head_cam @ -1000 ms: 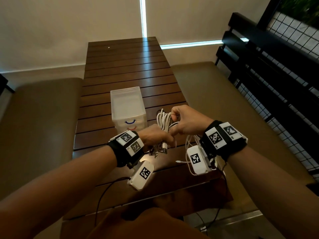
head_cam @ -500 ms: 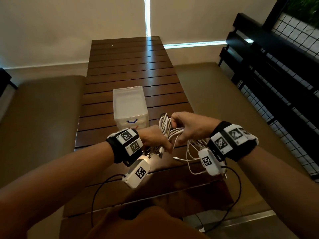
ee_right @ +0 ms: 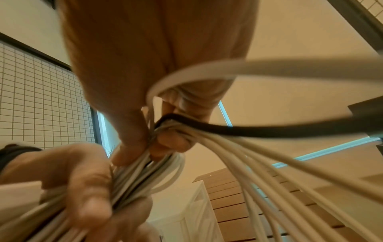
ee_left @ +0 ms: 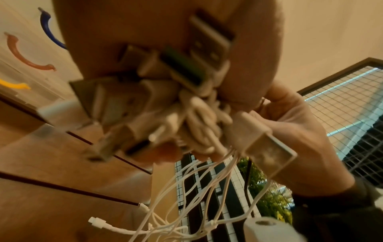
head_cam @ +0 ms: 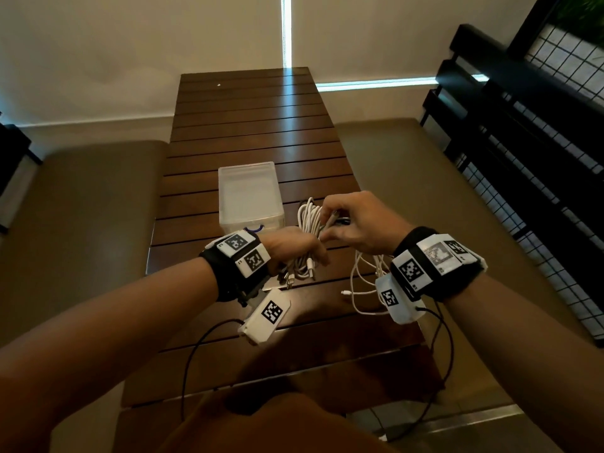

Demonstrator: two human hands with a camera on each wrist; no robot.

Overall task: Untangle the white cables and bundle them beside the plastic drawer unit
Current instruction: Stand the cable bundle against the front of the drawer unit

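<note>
A bunch of white cables [head_cam: 307,220] hangs between both hands just right of the translucent plastic drawer unit [head_cam: 250,197] on the wooden table [head_cam: 255,125]. My left hand [head_cam: 295,253] grips the lower end of the bunch, with several USB plugs [ee_left: 186,72] sticking out below its fingers. My right hand [head_cam: 353,223] pinches the upper loops [ee_right: 165,167] together with a black strap or cable [ee_right: 228,129]. Loose white ends [head_cam: 359,289] trail on the table under my right wrist.
The drawer unit shows coloured handles [ee_left: 18,54] in the left wrist view. Cushioned benches [head_cam: 81,207] flank the table. A black mesh railing [head_cam: 523,142] stands to the right. Thin black wires [head_cam: 196,354] run from the wrist cameras over the near table edge.
My right hand has risen and moved slightly away from the left, drawing the cable loops up. The left hand stays low, still gripping the plug end.
</note>
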